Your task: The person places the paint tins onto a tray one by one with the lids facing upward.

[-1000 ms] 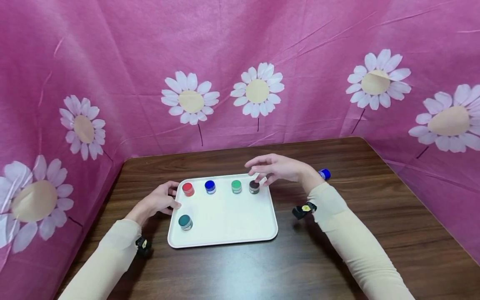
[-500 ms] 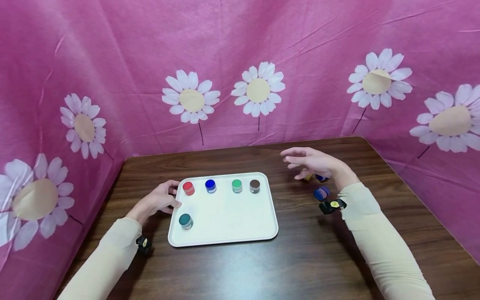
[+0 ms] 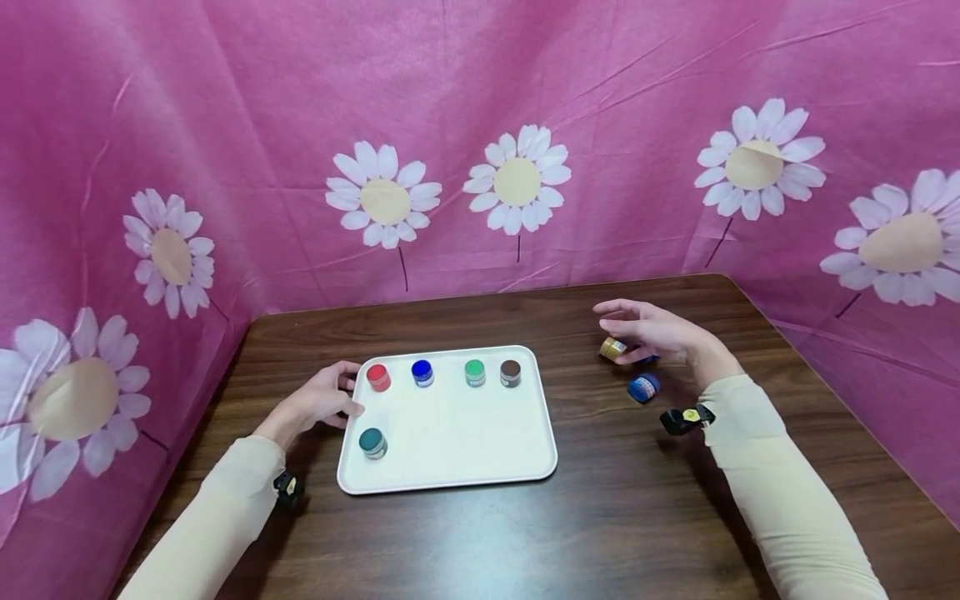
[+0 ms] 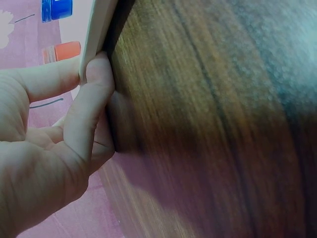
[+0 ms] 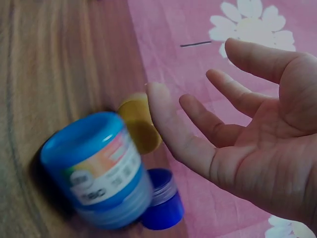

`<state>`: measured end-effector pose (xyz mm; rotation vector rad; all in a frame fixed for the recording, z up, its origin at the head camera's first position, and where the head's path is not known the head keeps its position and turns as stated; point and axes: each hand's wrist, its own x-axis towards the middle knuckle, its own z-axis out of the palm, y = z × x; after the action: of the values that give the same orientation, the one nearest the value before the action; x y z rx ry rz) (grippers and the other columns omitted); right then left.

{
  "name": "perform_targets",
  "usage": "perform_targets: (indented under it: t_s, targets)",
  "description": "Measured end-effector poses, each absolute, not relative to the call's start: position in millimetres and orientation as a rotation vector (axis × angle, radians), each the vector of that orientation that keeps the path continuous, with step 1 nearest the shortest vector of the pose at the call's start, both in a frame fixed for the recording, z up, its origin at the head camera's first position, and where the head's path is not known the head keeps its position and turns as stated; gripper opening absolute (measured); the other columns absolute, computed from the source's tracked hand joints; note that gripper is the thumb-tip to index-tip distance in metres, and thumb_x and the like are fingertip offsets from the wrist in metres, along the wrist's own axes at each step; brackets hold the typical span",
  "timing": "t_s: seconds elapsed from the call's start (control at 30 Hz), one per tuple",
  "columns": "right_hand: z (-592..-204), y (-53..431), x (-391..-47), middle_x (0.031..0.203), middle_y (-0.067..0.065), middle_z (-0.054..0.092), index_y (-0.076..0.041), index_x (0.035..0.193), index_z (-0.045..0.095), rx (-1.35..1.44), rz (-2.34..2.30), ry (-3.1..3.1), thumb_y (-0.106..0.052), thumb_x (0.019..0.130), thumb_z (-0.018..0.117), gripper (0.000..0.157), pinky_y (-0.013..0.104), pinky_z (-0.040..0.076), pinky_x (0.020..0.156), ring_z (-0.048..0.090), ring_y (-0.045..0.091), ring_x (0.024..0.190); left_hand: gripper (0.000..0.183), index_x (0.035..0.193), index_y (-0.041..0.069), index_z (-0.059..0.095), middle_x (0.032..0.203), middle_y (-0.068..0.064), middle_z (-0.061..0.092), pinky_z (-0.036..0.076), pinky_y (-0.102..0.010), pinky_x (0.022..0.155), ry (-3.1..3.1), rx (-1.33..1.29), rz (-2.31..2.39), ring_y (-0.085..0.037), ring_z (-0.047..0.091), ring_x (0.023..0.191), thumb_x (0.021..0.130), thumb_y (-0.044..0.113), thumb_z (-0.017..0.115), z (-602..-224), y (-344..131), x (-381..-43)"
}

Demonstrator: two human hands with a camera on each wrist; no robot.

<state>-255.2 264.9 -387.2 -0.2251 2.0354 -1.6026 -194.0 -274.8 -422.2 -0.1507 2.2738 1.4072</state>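
My left hand [image 3: 318,398] pinches the left rim of a white tray [image 3: 457,437]; the left wrist view shows the thumb and a finger at the tray edge. Standing on the tray are small paint jars: red [image 3: 378,378], dark blue [image 3: 423,373], light green [image 3: 475,372], brown [image 3: 511,373] and dark teal [image 3: 372,443]. Off to the right, my right hand [image 3: 660,332] hovers with spread, relaxed fingers over three more jars. These are a yellow jar [image 3: 612,348], a blue jar [image 5: 99,168] lying on its side, and a dark blue jar [image 5: 163,201] partly hidden under the hand.
A brown wood-grain table [image 3: 480,542] carries everything. Pink cloth [image 3: 600,100] with white daisies hangs behind the table and along its sides. Black wrist camera straps [image 3: 686,419] sit on both sleeves.
My right hand has moved right, from above the brown jar on the tray to the loose jars, uncovering the yellow and blue ones. The left hand has stayed at the tray rim.
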Motion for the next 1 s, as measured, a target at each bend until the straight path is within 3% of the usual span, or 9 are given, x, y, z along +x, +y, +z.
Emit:
perform_targets:
  t_s: [0.3, 0.63, 0.83, 1.0]
  targets:
    - [-403.4, 262.1, -254.2, 0.159, 0.026, 0.022, -0.001, 0.155, 0.029, -0.209, -1.532, 2.063, -0.018, 0.099, 0.067, 0.07, 0.055, 0.053, 0.095, 0.034, 0.042, 0.137, 0.075, 0.149, -0.003, 0.033, 0.12, -0.022, 0.041, 0.061, -0.045, 0.072, 2.282, -0.155, 1.403, -0.029, 0.06, 0.094, 0.084, -0.012, 0.068, -423.0, -274.8, -193.4]
    - [-414.8, 261.8, -258.9, 0.151, 0.028, 0.035, 0.005, 0.15, 0.035, -0.206, -1.503, 2.065, -0.014, 0.103, 0.059, 0.057, 0.05, 0.051, 0.098, 0.046, 0.033, 0.126, 0.075, 0.149, -0.003, 0.032, 0.12, -0.022, 0.041, 0.061, -0.046, 0.074, 2.274, -0.151, 1.414, -0.031, 0.061, 0.095, 0.084, -0.012, 0.069, -420.8, -275.8, -193.6]
    - [-418.2, 261.7, -261.8, 0.15, 0.031, 0.037, 0.007, 0.149, 0.037, -0.267, -1.47, 2.072, 0.003, 0.094, 0.057, 0.058, 0.047, 0.052, 0.097, 0.054, 0.027, 0.111, 0.075, 0.149, -0.003, 0.032, 0.119, -0.022, 0.041, 0.061, -0.046, 0.073, 2.272, -0.147, 1.418, -0.03, 0.061, 0.094, 0.083, -0.013, 0.068, -421.9, -276.2, -194.2]
    - [-420.4, 262.0, -264.1, 0.15, 0.033, 0.036, 0.009, 0.147, 0.038, -0.272, -1.46, 2.079, 0.011, 0.088, 0.052, 0.061, 0.046, 0.054, 0.095, 0.048, 0.029, 0.111, 0.075, 0.149, -0.003, 0.032, 0.12, -0.022, 0.041, 0.061, -0.046, 0.073, 2.273, -0.145, 1.418, -0.03, 0.061, 0.094, 0.083, -0.013, 0.068, -421.8, -275.4, -193.4]
